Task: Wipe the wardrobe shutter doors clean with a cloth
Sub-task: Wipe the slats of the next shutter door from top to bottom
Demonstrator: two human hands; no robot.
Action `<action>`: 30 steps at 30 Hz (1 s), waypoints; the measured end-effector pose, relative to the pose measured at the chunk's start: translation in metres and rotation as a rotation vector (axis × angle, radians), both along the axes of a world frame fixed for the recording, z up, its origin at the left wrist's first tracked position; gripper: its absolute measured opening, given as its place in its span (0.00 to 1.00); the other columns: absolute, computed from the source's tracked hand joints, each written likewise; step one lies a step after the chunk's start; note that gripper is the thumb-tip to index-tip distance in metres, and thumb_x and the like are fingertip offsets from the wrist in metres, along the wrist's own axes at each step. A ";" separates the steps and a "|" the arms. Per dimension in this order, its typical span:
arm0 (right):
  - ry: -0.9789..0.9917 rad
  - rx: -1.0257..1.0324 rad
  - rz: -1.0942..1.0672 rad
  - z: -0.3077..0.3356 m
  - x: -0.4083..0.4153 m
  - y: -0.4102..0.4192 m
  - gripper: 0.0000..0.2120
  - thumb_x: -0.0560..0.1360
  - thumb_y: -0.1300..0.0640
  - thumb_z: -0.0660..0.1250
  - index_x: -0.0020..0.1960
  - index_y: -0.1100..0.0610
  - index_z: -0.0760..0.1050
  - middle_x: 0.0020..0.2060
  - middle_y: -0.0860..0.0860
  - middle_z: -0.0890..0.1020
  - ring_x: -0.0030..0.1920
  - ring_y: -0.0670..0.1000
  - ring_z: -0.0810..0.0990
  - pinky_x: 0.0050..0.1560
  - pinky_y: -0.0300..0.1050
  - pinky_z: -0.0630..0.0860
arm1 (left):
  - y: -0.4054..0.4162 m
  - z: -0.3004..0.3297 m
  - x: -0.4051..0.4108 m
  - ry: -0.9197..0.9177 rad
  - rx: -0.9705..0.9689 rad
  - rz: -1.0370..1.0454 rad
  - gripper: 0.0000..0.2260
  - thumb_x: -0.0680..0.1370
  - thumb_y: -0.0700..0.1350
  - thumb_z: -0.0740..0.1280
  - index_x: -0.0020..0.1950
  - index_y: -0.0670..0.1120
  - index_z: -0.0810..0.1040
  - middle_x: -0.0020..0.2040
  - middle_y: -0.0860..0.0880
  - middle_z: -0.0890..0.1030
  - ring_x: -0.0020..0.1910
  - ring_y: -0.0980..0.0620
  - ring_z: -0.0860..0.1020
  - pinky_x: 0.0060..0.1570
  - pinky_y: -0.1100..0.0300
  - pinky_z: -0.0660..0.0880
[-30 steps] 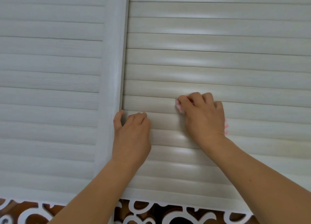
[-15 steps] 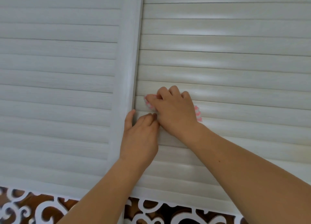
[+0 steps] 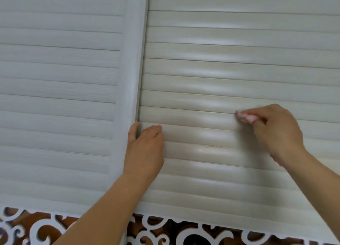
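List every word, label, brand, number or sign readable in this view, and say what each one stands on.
None: no text shows anywhere in this view.
Shutter doors: plain slats, no label or brand.
Pink cloth in the right hand: blurred, no print readable.
Left hand: rests on the slats, bears no writing.
White scrollwork panel below: ornament only, no letters.

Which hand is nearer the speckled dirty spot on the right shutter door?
Left. The left hand rests left of the spot; the right hand is farther right, slightly higher.
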State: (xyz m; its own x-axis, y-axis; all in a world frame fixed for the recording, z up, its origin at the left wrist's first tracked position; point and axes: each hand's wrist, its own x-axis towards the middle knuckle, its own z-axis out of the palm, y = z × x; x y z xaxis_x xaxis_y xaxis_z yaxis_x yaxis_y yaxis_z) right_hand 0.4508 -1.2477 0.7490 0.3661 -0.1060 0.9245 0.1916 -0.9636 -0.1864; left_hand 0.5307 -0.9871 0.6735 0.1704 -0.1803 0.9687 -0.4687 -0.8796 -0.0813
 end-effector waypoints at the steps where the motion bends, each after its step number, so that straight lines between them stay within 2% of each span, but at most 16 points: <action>1: -0.062 0.064 0.057 0.002 0.001 -0.001 0.12 0.79 0.51 0.60 0.53 0.37 0.79 0.52 0.47 0.79 0.53 0.57 0.77 0.52 0.48 0.75 | -0.001 -0.001 0.000 0.002 -0.005 0.000 0.15 0.53 0.26 0.71 0.30 0.44 0.75 0.49 0.44 0.83 0.47 0.49 0.82 0.64 0.47 0.54; 4: -0.190 0.074 0.097 0.004 0.017 0.012 0.15 0.79 0.59 0.61 0.63 0.46 0.77 0.53 0.53 0.78 0.56 0.57 0.73 0.53 0.35 0.63 | -0.003 0.000 -0.002 0.009 -0.023 -0.002 0.15 0.54 0.26 0.70 0.30 0.45 0.74 0.49 0.44 0.83 0.45 0.48 0.82 0.64 0.47 0.54; 5: -0.202 0.032 0.080 0.003 0.025 0.021 0.18 0.77 0.63 0.62 0.63 0.49 0.77 0.53 0.55 0.78 0.56 0.60 0.72 0.51 0.35 0.62 | -0.003 0.000 -0.002 0.010 -0.026 -0.001 0.15 0.53 0.26 0.70 0.30 0.45 0.74 0.49 0.44 0.83 0.45 0.48 0.82 0.64 0.48 0.54; 7: -0.249 -0.102 0.052 -0.001 0.039 0.043 0.21 0.72 0.68 0.63 0.61 0.53 0.79 0.51 0.57 0.78 0.50 0.63 0.73 0.47 0.40 0.66 | -0.003 -0.001 -0.002 0.001 -0.026 -0.005 0.15 0.53 0.26 0.69 0.29 0.44 0.74 0.49 0.43 0.83 0.45 0.48 0.82 0.64 0.48 0.54; 9: -0.292 -0.249 0.047 -0.004 0.047 0.065 0.18 0.70 0.64 0.61 0.56 0.55 0.81 0.47 0.56 0.80 0.43 0.62 0.75 0.39 0.42 0.70 | -0.002 -0.002 -0.002 -0.010 -0.014 -0.004 0.14 0.54 0.26 0.68 0.30 0.44 0.73 0.50 0.43 0.82 0.46 0.48 0.82 0.63 0.47 0.53; 11: -0.293 -0.366 0.024 -0.010 0.054 0.081 0.17 0.70 0.60 0.61 0.54 0.54 0.82 0.44 0.54 0.80 0.39 0.60 0.75 0.33 0.40 0.68 | -0.002 -0.001 -0.001 -0.017 -0.002 -0.005 0.12 0.56 0.28 0.65 0.30 0.44 0.73 0.50 0.43 0.82 0.47 0.48 0.82 0.63 0.47 0.53; 15: -0.230 -0.498 0.043 -0.039 0.057 0.087 0.13 0.72 0.57 0.61 0.52 0.52 0.82 0.41 0.50 0.79 0.39 0.56 0.75 0.30 0.39 0.66 | 0.001 0.000 -0.002 -0.008 0.021 0.012 0.10 0.57 0.32 0.60 0.30 0.46 0.73 0.50 0.44 0.83 0.48 0.49 0.82 0.63 0.49 0.54; 18: -0.153 -0.480 0.146 -0.061 0.050 0.074 0.12 0.72 0.56 0.63 0.50 0.51 0.83 0.40 0.47 0.79 0.41 0.53 0.75 0.30 0.41 0.73 | 0.002 0.000 -0.003 0.012 0.040 0.000 0.13 0.55 0.29 0.65 0.30 0.45 0.73 0.51 0.43 0.82 0.49 0.48 0.82 0.62 0.49 0.54; 21: -0.142 -0.325 0.224 -0.058 0.034 0.052 0.14 0.71 0.55 0.60 0.49 0.48 0.83 0.40 0.47 0.79 0.44 0.48 0.71 0.34 0.40 0.70 | 0.001 0.000 -0.004 0.038 0.031 -0.004 0.16 0.52 0.26 0.69 0.30 0.45 0.73 0.50 0.43 0.82 0.48 0.48 0.82 0.63 0.49 0.54; 23: -0.199 -0.221 0.180 -0.048 0.026 0.032 0.17 0.72 0.56 0.58 0.54 0.49 0.83 0.43 0.48 0.80 0.46 0.51 0.71 0.40 0.40 0.67 | -0.001 -0.001 -0.004 0.054 0.015 -0.015 0.16 0.53 0.26 0.69 0.29 0.45 0.72 0.50 0.43 0.82 0.48 0.48 0.82 0.64 0.48 0.53; 25: -0.241 -0.145 0.122 -0.039 0.024 0.016 0.19 0.72 0.61 0.59 0.59 0.50 0.80 0.48 0.49 0.81 0.48 0.56 0.73 0.44 0.40 0.66 | -0.003 -0.002 -0.004 0.058 -0.005 -0.017 0.15 0.55 0.26 0.68 0.29 0.45 0.72 0.50 0.43 0.82 0.46 0.47 0.82 0.65 0.48 0.51; 28: -0.280 -0.198 0.035 -0.046 0.032 0.018 0.20 0.71 0.66 0.62 0.60 0.54 0.80 0.54 0.51 0.81 0.50 0.56 0.71 0.47 0.40 0.67 | -0.004 -0.004 -0.005 0.059 -0.032 -0.031 0.12 0.58 0.27 0.64 0.29 0.44 0.72 0.51 0.42 0.82 0.46 0.46 0.82 0.65 0.49 0.50; 30: -0.314 -0.259 0.012 -0.061 0.040 0.030 0.19 0.69 0.67 0.65 0.58 0.56 0.81 0.54 0.52 0.81 0.49 0.56 0.71 0.43 0.43 0.72 | -0.006 -0.004 -0.005 0.068 -0.042 -0.019 0.10 0.60 0.29 0.62 0.29 0.44 0.72 0.52 0.42 0.81 0.47 0.47 0.81 0.65 0.49 0.50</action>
